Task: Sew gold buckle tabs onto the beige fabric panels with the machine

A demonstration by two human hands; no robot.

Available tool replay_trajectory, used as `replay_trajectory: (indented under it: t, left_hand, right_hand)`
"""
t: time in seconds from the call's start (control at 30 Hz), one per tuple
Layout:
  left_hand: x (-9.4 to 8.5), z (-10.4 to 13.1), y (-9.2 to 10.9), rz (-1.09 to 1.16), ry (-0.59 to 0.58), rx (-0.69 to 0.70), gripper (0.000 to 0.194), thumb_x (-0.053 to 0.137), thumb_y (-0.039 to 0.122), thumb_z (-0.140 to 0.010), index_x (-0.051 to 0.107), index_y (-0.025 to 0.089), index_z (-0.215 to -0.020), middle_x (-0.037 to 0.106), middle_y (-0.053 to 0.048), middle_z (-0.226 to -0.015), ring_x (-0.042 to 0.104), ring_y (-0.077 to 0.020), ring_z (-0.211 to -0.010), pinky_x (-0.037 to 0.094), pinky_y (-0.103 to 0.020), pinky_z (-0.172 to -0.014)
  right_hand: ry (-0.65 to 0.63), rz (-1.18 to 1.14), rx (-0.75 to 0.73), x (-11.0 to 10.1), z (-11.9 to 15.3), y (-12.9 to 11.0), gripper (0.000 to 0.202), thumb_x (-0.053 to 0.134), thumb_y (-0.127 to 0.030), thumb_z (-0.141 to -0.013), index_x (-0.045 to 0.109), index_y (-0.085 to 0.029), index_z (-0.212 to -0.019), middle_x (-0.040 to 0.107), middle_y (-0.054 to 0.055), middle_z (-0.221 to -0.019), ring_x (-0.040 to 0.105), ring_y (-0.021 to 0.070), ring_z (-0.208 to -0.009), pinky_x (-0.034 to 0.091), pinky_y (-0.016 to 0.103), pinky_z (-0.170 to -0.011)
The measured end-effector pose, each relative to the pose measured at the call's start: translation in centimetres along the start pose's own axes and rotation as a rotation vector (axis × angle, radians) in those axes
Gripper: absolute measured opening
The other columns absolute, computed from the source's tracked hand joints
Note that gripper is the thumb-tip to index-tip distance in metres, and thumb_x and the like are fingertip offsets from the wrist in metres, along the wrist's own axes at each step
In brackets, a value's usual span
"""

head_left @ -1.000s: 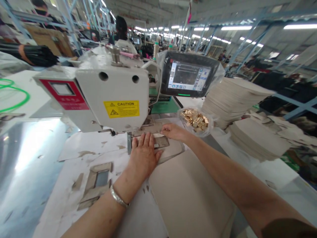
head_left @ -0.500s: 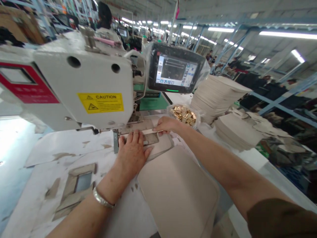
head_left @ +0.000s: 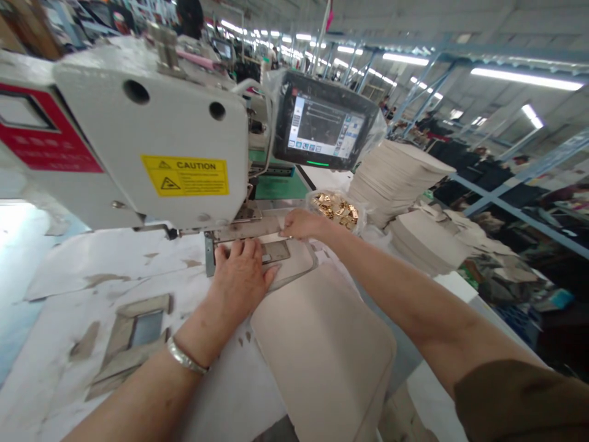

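My left hand (head_left: pixel 240 270) lies flat, fingers a little apart, pressing on a narrow pale strip (head_left: pixel 270 237) and the metal template plate (head_left: pixel 278 251) below the sewing machine head (head_left: pixel 188 116). Between the fingertips of my right hand (head_left: pixel 300 224) the strip's right end is pinched. A beige panel (head_left: pixel 301 261) with a rounded corner lies beneath the plate. Nearer to me is a larger beige panel (head_left: pixel 322 337), apart from both hands. My left fingers cover part of the strip.
A bowl of gold metal pieces (head_left: pixel 335 209) stands just beyond my right wrist. Stacked beige panels (head_left: pixel 396 178) rise behind it. A control screen (head_left: pixel 324 123) hangs above. At left a taped rectangular frame (head_left: pixel 131 341) and scraps (head_left: pixel 85 341) lie on the white table (head_left: pixel 184 307).
The whole view has shifted slightly, so everything sits a little higher and further left. Both hands keep nearly the same place on the strip and plate.
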State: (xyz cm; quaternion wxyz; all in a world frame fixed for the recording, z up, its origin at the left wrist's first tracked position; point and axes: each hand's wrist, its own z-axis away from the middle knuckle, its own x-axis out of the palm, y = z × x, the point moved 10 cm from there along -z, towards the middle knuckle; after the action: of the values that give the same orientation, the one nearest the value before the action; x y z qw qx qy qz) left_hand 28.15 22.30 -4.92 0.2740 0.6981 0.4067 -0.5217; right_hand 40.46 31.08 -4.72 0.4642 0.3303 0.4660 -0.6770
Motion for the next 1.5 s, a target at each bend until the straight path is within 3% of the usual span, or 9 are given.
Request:
replay_trajectory:
  t: [0.1,0.27,0.4,0.67,1.03,1.2,1.37,1.5]
  left_hand:
    - [-0.1,0.0,0.0,-0.002,0.001,0.0,0.059,0.046,0.049,-0.092,0.053,0.002,-0.126,0.059,-0.018,-0.114,0.05,-0.0367,-0.107,0.04,-0.054,-0.091]
    - [-0.3,0.0,0.1,-0.007,-0.008,0.008,0.055,0.045,0.047,-0.093,0.055,0.002,-0.123,0.059,-0.018,-0.112,0.051,-0.0365,-0.104,0.04,-0.054,-0.089]
    - [-0.4,0.0,0.1,0.001,0.006,0.011,0.056,0.045,0.046,-0.093,0.053,0.002,-0.126,0.059,-0.019,-0.112,0.051,-0.0368,-0.105,0.039,-0.053,-0.088]
    - [-0.1,0.2,0.0,0.02,0.006,0.005,0.056,0.045,0.045,-0.093,0.053,0.002,-0.127,0.059,-0.02,-0.113,0.05,-0.0377,-0.106,0.038,-0.054,-0.088]
    - [-0.3,0.0,0.1,0.025,-0.002,0.004,0.058,0.044,0.044,-0.093,0.051,0.0,-0.13,0.059,-0.021,-0.115,0.05,-0.0386,-0.107,0.038,-0.055,-0.089]
    - [-0.1,0.0,0.1,0.045,-0.009,-0.001,0.056,0.043,0.043,-0.093,0.053,0.002,-0.129,0.059,-0.022,-0.116,0.049,-0.0389,-0.109,0.037,-0.056,-0.09]
    - [0.0,0.0,0.1,0.019,-0.002,0.005,0.055,0.044,0.044,-0.092,0.053,0.002,-0.127,0.059,-0.021,-0.116,0.05,-0.038,-0.108,0.038,-0.055,-0.091]
    - [-0.1,0.0,0.1,0.007,-0.019,0.009,0.054,0.045,0.045,-0.092,0.055,0.004,-0.125,0.06,-0.02,-0.114,0.051,-0.0369,-0.107,0.039,-0.053,-0.09]
  right_hand:
    - [0.027,-0.257,-0.019,-0.8,0.6,-0.5,0.028,0.074,-0.014,-0.077,0.055,-0.013,-0.057,0.055,-0.002,-0.048,0.055,0.0086,-0.05,0.046,0.016,-0.051]
    - [-0.158,-0.837,0.089,1.6,0.5,1.1,0.025,0.072,-0.005,-0.079,0.054,-0.012,-0.063,0.055,-0.004,-0.049,0.058,0.0078,-0.052,0.057,0.02,-0.063]
    - [-0.195,-0.982,0.154,3.1,-0.1,2.5,0.024,0.067,-0.002,-0.083,0.053,-0.011,-0.065,0.055,-0.004,-0.049,0.057,0.0073,-0.049,0.058,0.021,-0.061]
    - [-0.339,-0.905,0.202,3.8,-0.7,2.7,0.022,0.072,-0.012,-0.083,0.054,-0.011,-0.069,0.057,-0.003,-0.051,0.052,0.006,-0.044,0.051,0.015,-0.048]
    - [-0.361,-0.742,0.194,3.8,-1.9,3.1,0.031,0.081,-0.03,-0.076,0.056,-0.011,-0.07,0.056,-0.003,-0.05,0.053,0.0061,-0.046,0.055,0.017,-0.057]
    - [-0.318,-0.648,0.192,3.7,-1.7,2.8,0.033,0.079,-0.03,-0.078,0.055,-0.01,-0.067,0.054,-0.003,-0.046,0.05,0.0054,-0.042,0.054,0.017,-0.052]
    - [-0.133,-0.564,0.199,2.8,-0.6,2.6,0.034,0.078,-0.022,-0.079,0.051,-0.012,-0.062,0.05,-0.005,-0.04,0.049,0.0053,-0.038,0.051,0.015,-0.045]
    - [-0.097,-0.485,0.194,2.6,0.1,2.3,0.031,0.073,-0.015,-0.082,0.05,-0.012,-0.061,0.049,-0.005,-0.038,0.048,0.0059,-0.036,0.051,0.016,-0.044]
